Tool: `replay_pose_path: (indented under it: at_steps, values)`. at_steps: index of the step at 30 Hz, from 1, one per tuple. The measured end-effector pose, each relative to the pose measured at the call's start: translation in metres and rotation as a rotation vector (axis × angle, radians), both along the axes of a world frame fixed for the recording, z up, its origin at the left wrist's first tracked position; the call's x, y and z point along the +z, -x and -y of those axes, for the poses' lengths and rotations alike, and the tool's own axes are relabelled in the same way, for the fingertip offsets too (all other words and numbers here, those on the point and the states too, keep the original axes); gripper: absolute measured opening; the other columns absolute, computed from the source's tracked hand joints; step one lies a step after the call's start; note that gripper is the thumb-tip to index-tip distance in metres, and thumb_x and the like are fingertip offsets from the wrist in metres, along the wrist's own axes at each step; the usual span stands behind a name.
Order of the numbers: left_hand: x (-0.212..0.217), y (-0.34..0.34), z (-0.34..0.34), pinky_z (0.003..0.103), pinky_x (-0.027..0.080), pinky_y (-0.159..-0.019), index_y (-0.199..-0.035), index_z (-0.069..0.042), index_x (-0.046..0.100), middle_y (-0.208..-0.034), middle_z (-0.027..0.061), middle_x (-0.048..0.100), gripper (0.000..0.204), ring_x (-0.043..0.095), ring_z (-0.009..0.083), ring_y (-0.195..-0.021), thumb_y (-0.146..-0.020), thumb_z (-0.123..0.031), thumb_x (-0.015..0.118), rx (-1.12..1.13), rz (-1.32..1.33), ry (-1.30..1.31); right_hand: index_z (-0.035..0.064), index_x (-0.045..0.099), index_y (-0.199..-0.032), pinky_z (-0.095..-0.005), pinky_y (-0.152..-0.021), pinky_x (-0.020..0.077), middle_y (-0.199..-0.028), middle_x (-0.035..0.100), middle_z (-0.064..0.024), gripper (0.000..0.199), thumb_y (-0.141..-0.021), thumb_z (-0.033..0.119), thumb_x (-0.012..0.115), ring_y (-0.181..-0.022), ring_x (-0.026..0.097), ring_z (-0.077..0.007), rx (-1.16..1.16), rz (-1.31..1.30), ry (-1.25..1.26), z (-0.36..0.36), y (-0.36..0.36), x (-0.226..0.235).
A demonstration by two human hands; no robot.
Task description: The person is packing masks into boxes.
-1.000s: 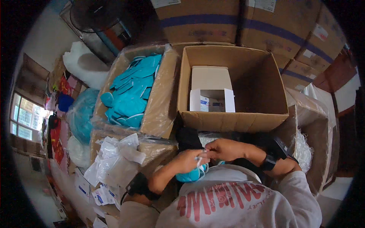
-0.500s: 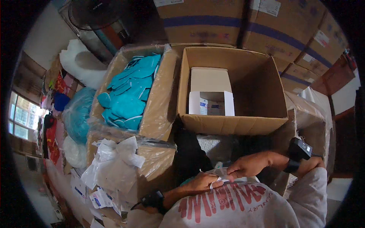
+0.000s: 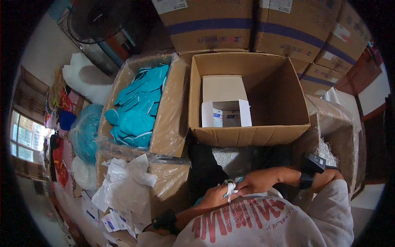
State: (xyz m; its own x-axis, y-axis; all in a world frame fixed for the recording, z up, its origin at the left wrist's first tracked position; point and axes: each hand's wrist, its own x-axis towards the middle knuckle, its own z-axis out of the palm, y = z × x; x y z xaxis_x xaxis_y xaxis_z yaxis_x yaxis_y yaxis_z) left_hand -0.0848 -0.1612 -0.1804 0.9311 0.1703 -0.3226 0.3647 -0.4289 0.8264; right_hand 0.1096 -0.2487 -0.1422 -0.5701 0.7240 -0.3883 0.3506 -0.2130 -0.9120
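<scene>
A stack of taped brown cartons (image 3: 247, 20) backs an open cardboard box (image 3: 251, 131) that holds one small white carton (image 3: 225, 113) with its flaps up. To its left, a plastic-lined box (image 3: 164, 123) is filled with teal face masks (image 3: 138, 111), and crumpled clear plastic bags (image 3: 123, 185) lie on a lower box. Close to the person's chest, the left hand (image 3: 214, 196) and right hand (image 3: 257, 181) meet, fingers pinched together on a teal mask with white ear loops (image 3: 230, 187), mostly hidden between them. Each wrist wears a black band.
</scene>
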Motion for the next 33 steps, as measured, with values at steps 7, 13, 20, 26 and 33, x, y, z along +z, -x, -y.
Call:
replay_pose_path:
  at_steps: [7,13,20,26,33]
  values:
    - [-0.017,-0.003,-0.006,0.04,0.044,-0.071,-0.098,-0.003,0.053,-0.091,0.0179,0.058,0.032,0.056,0.0355,-0.086,-0.088,-0.033,0.045,-0.149,0.114,0.312,0.001,0.054,-0.096,-0.0356,-0.07,0.0419,-0.086,0.059,-0.0157,0.033,-0.091,0.03,0.041,-0.077,0.056,-0.0245,0.068,0.139,0.061,-0.007,-0.011,0.016]
    - [-0.016,-0.006,0.0,0.041,0.041,-0.078,-0.098,-0.002,0.051,-0.095,0.0176,0.055,0.027,0.052,0.0346,-0.092,-0.087,-0.026,0.044,-0.408,0.097,0.152,0.0023,0.051,-0.094,-0.0327,-0.074,0.0394,-0.086,0.055,-0.012,0.036,-0.093,0.034,0.035,-0.082,0.051,-0.0194,0.165,0.008,0.162,0.028,-0.045,0.021]
    - [-0.033,-0.008,0.007,0.036,0.039,-0.086,-0.102,-0.001,0.054,-0.106,0.0151,0.055,0.026,0.051,0.0282,-0.101,-0.087,-0.021,0.047,-0.654,0.041,0.063,0.0024,0.051,-0.093,-0.0287,-0.072,0.0381,-0.081,0.052,-0.0056,0.04,-0.094,0.038,0.032,-0.078,0.046,-0.0146,0.185,-0.072,0.395,0.05,-0.069,0.037]
    - [-0.031,-0.002,0.013,0.036,0.04,-0.085,-0.101,-0.002,0.055,-0.102,0.0152,0.056,0.025,0.053,0.0291,-0.098,-0.085,-0.02,0.047,-0.595,0.077,0.116,0.0039,0.051,-0.094,-0.0261,-0.072,0.0377,-0.078,0.049,-0.0032,0.036,-0.093,0.036,0.034,-0.075,0.043,-0.0131,0.172,-0.056,0.59,0.063,-0.077,0.044]
    - [0.012,0.002,0.002,0.036,0.042,-0.083,-0.1,-0.002,0.056,-0.098,0.0153,0.059,0.025,0.056,0.0296,-0.094,-0.084,-0.02,0.048,-0.055,0.071,0.352,0.0031,0.053,-0.089,-0.0298,-0.063,0.0443,-0.077,0.054,-0.0063,0.025,-0.091,0.027,0.045,-0.071,0.053,-0.0143,-0.302,0.383,0.43,0.121,-0.164,0.036]
